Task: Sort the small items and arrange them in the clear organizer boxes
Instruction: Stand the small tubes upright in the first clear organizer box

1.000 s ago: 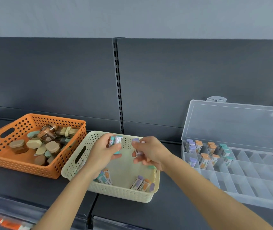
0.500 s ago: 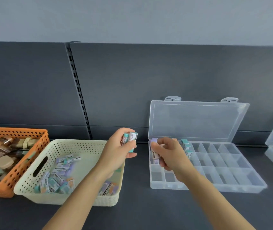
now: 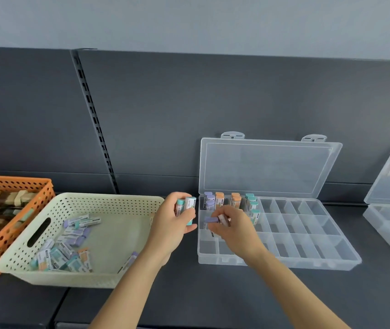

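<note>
Your left hand [image 3: 174,227] curls round two teal-ended rectangular blocks [image 3: 187,205] between the perforated cream basket [image 3: 94,203] and the clear plastic organizer [image 3: 308,248]. Your right hand [image 3: 233,227] pinches a purple-ended block [image 3: 222,219], perhaps an eraser, over its left compartments.

Left basket [image 3: 11,184] beside middle basket [image 3: 94,203]; organizer box [image 3: 308,264] right of it, small items [image 3: 219,199] in rear-left compartments; second box [image 3: 388,219] far right.
</note>
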A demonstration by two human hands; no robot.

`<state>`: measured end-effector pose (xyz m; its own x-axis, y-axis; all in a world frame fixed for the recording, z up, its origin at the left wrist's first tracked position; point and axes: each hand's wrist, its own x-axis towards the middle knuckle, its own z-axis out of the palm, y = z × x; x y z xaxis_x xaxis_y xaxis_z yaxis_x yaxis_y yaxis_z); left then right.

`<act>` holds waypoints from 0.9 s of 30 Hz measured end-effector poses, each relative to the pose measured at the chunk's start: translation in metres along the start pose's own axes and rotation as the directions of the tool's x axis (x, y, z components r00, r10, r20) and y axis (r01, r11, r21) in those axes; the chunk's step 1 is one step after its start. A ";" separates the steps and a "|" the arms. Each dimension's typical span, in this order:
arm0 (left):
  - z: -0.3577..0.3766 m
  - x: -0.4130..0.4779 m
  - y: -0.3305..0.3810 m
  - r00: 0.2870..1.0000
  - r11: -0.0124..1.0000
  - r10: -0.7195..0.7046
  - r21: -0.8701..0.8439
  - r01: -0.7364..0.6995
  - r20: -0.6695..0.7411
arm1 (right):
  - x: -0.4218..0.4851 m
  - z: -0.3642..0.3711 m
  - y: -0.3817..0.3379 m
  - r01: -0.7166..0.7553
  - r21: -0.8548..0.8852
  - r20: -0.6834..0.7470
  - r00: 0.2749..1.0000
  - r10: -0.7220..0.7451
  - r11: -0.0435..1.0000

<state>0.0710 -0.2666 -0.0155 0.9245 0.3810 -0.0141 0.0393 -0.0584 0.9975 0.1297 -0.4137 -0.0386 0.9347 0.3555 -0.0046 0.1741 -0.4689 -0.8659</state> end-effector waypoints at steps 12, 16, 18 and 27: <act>-0.003 -0.004 -0.008 0.998 0.999 -0.042 -0.031 0.041 -0.048 | 0.008 0.012 0.016 0.202 -0.449 0.063 0.979 -0.195 0.871; -0.002 -0.005 -0.010 0.998 0.998 -0.056 -0.030 0.055 -0.041 | 0.006 0.015 0.012 0.231 -0.528 0.083 0.972 -0.221 0.817; -0.002 -0.005 -0.011 0.997 0.998 -0.061 -0.031 0.060 -0.038 | 0.006 0.014 0.008 0.198 -0.512 0.078 0.980 -0.184 0.836; 0.001 -0.005 -0.014 0.998 0.998 -0.060 -0.018 0.060 -0.011 | -0.003 -0.024 -0.007 -0.121 0.179 0.088 0.990 0.106 0.976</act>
<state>0.0662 -0.2682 -0.0291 0.9162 0.3939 -0.0731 0.0875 -0.0187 0.9960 0.1334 -0.4308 -0.0209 0.9170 0.3734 -0.1406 0.0017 -0.3562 -0.9344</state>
